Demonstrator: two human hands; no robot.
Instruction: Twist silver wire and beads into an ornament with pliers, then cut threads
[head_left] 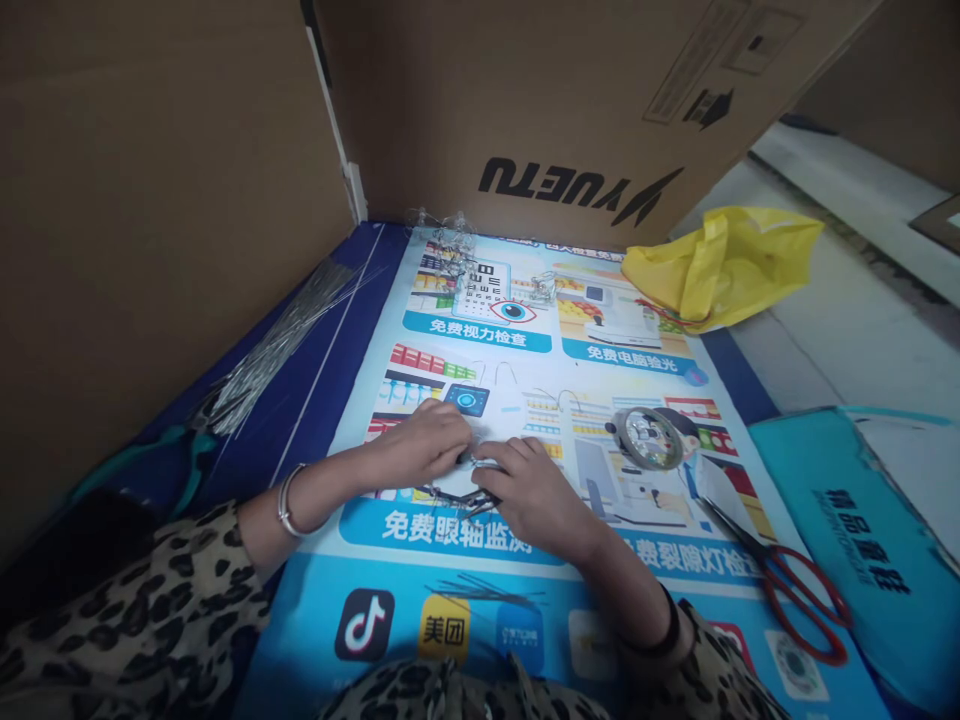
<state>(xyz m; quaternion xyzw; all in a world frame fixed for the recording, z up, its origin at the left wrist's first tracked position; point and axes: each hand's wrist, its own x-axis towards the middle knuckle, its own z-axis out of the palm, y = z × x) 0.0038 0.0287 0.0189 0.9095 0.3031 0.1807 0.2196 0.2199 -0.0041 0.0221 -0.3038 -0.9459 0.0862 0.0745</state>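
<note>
My left hand (431, 445) and my right hand (536, 492) meet over the printed sheet, both with fingers closed in a pinch. Between them is thin, bent wire (469, 462), mostly covered by the fingers. Dark and silvery wire pieces (476, 502) lie just under the hands, their shape hard to make out. Short straight wires (480, 590) rest on the sheet closer to my body. Beyond the hands are small U-shaped bent wires (504, 374). A round ring-shaped roll (649, 438) lies to the right of my right hand.
Long straight wires (285, 340) lie at left beside teal-handled pliers (184, 455). Red-handled scissors (799, 600) are at right, near a teal packet (855, 550). A yellow bag (724, 265) lies behind. Coiled wire shapes (450, 245) sit before the cardboard wall (495, 90).
</note>
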